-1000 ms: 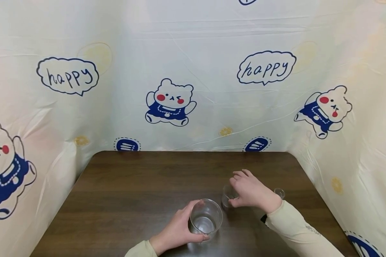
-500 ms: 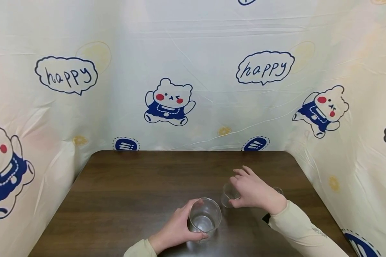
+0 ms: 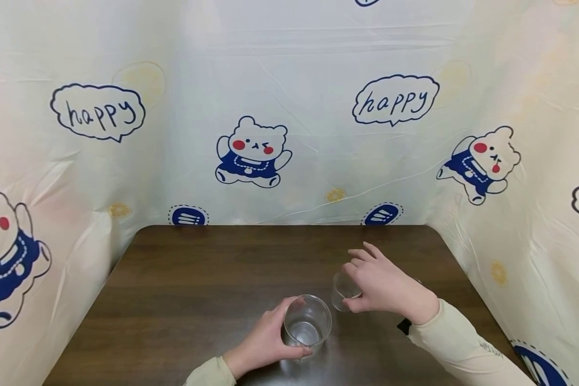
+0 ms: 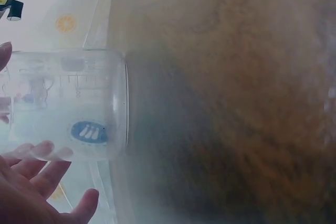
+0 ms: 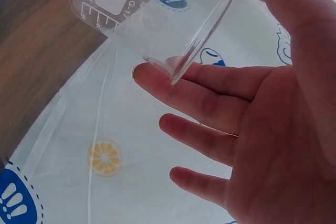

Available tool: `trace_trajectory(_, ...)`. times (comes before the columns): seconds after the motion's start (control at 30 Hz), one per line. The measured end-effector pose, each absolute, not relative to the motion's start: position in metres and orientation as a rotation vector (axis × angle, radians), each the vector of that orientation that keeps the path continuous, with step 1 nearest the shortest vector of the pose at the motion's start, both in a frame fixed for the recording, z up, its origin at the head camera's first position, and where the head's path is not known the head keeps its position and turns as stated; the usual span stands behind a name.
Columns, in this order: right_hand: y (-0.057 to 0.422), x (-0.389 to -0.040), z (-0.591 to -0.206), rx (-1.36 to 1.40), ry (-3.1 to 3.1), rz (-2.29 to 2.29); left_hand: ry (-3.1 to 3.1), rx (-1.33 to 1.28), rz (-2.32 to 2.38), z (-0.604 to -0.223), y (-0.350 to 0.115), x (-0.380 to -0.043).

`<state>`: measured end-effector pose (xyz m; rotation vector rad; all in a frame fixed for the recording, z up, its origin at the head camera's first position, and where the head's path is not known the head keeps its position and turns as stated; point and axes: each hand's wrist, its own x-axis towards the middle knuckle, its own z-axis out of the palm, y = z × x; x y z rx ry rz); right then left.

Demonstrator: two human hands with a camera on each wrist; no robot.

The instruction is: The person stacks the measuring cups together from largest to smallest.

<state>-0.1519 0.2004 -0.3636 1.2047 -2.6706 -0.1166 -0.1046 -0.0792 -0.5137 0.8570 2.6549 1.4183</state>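
Observation:
My left hand [image 3: 270,338] grips a large clear glass beaker [image 3: 307,324] from its left side, thumb in front and fingers behind. In the left wrist view this beaker [image 4: 79,103] shows faint scale marks, and its base meets the brown table. My right hand [image 3: 383,284] pinches a smaller glass beaker [image 3: 342,292] by its rim between thumb and fingers, just right of and behind the large one. White print reading 100ml marks the small beaker [image 5: 126,9] in the right wrist view. There the other fingers [image 5: 202,137] spread out, apart from the glass.
Both beakers are over the front half of the dark wooden table [image 3: 198,279]. A printed curtain [image 3: 318,107] hangs along the back and both sides. Under the right cuff sits a small black piece [image 3: 404,326].
The right forearm has shifted slightly rightward, and its wrist now almost wholly hides a small round glass thing that was seen behind it. The left hand keeps its grip; the head view has drifted a little.

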Motion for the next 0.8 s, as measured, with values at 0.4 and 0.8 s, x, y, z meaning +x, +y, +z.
trace_trajectory(0.4,0.192,-0.145,-0.347,1.248,-2.615,-0.134,2.656,0.86,1.416,-0.515,-0.079,-0.105)
trace_trajectory(0.8,0.18,-0.143,-0.336,1.301,-2.588,-0.086,2.668,0.871,1.419,-0.514,-0.079,-0.106)
